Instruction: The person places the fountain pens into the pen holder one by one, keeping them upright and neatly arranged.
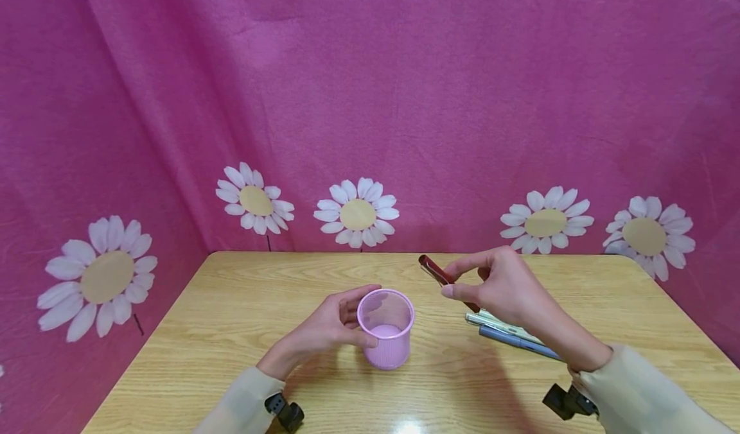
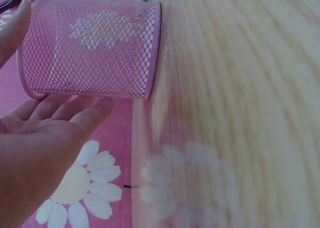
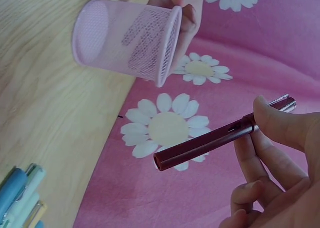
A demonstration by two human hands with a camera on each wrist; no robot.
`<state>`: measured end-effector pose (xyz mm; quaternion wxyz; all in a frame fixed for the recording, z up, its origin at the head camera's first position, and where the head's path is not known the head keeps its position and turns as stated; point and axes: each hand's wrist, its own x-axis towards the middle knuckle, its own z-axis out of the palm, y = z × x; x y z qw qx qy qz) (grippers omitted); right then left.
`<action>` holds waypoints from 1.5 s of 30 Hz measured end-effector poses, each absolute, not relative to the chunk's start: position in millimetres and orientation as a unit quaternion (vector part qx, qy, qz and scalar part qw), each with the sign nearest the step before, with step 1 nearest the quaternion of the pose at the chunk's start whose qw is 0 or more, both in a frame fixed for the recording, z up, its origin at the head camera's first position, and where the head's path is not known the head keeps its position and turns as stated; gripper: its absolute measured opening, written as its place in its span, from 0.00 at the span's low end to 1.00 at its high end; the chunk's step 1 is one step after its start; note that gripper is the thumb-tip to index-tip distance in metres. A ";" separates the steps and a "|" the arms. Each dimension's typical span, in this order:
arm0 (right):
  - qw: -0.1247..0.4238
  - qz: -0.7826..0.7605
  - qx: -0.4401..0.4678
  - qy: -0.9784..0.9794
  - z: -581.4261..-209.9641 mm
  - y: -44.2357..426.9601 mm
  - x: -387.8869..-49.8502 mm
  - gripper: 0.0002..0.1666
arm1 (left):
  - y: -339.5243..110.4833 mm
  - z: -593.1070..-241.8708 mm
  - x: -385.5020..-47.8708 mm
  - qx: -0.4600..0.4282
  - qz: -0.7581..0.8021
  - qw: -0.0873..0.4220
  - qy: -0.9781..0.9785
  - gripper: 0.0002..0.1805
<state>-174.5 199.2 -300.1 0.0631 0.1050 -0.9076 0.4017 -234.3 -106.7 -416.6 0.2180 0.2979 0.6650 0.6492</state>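
Observation:
A pink mesh pen holder stands upright on the wooden table, with nothing visible inside it. My left hand holds it from the left, thumb on the near side by the rim and fingers around the far side. To the right of the holder and above the table, my right hand pinches a dark red pen between thumb and fingers. The pen has a metal clip and is tilted; it is apart from the holder.
Under the right forearm several pens lie together on the table, among them a blue pen and a light green pen. Behind the table hangs a pink cloth printed with white daisies.

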 end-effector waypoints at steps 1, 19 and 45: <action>0.064 0.403 0.105 -0.907 -298.5 197.9 -175.1 0.14 | -106.6 -416.6 -234.4 0.298 0.650 0.218 0.664 0.49; 0.067 0.451 0.122 -0.882 -280.8 172.9 -186.3 0.14 | -106.4 -416.7 -233.7 0.301 0.650 0.216 0.663 0.48; 0.058 0.532 0.131 -0.834 -303.8 139.0 -201.3 0.14 | -107.6 -416.5 -234.9 0.307 0.646 0.222 0.662 0.49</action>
